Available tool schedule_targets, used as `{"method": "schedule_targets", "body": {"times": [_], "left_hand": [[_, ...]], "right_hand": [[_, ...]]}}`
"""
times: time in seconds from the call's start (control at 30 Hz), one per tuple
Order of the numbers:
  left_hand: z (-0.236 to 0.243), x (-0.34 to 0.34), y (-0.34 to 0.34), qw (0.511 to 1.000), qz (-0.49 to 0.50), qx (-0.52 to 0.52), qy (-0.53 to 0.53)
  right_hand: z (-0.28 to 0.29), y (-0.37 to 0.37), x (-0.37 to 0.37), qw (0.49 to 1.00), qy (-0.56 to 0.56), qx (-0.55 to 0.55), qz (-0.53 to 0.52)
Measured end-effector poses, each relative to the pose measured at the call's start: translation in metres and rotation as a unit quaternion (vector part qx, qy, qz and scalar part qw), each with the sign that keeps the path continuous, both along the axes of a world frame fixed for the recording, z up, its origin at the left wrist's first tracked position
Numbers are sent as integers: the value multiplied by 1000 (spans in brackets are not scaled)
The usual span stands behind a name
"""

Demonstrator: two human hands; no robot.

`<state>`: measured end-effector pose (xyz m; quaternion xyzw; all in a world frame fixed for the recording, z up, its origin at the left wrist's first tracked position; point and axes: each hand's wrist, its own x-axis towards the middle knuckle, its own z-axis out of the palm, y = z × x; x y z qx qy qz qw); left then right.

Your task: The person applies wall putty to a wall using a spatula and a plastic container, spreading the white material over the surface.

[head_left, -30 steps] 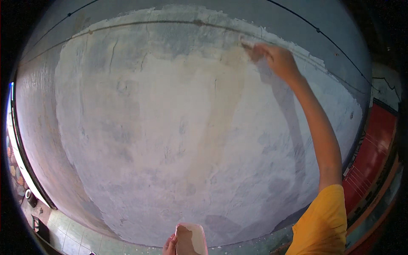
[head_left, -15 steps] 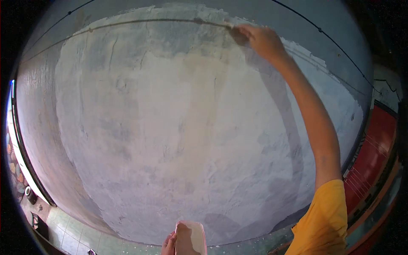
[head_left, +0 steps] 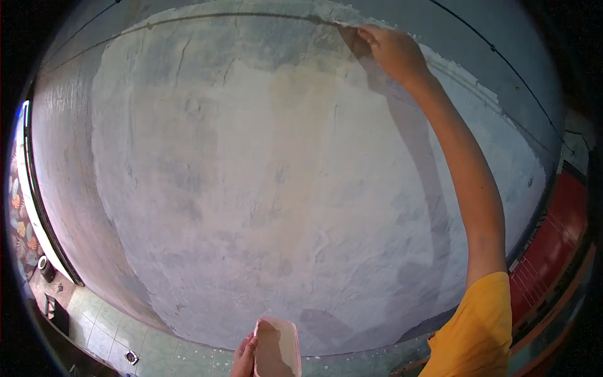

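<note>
My right hand (head_left: 396,55) is raised high against a pale, patchy wall (head_left: 251,169), with its fingers closed. A small light tip pokes out to the left of the fingers; the rest of what they grip is hidden, so its kind cannot be told. That tip meets the wall near the right end of a dark horizontal line. Low in front of me, my left hand (head_left: 244,358) grips the left side of a rectangular tub with a pinkish rim (head_left: 298,344). Inside the tub there is a pale substance, partly in brownish shade.
A dark cable (head_left: 493,49) crosses the grey upper wall at the right. Green tiles (head_left: 113,336) cover the floor, where a small round object (head_left: 130,357) lies. A black box (head_left: 56,314) stands at the lower left. To the right is a red panel (head_left: 559,210).
My right hand has shifted slightly up and right in view, still at the wall's upper line. The tub has moved a little up and left. The whole view has tilted slightly.
</note>
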<state>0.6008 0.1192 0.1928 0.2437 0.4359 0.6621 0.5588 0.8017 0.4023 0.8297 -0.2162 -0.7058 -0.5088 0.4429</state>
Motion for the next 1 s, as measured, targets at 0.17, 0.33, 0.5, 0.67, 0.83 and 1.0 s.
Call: {"method": "schedule_targets", "body": {"times": [0.17, 0.33, 0.5, 0.67, 0.83, 1.0], "left_hand": [[1, -3, -8, 999, 34, 0, -16], [19, 6, -15, 998, 48, 3, -27], [2, -1, -12, 999, 26, -26, -21], [4, -3, -19, 998, 40, -40, -16], [5, -4, -30, 996, 72, -38, -23], [27, -9, -38, 997, 63, -35, -19]], "right_hand": [[-147, -20, -39, 985, -114, -67, -114], [-186, -50, -41, 963, -158, -217, -36], [-47, -41, -44, 999, -15, -26, 23], [-124, 6, -75, 994, -107, 34, -6], [-279, -13, -72, 971, -226, 58, 52], [-220, -35, -74, 980, -133, -73, 130]]}}
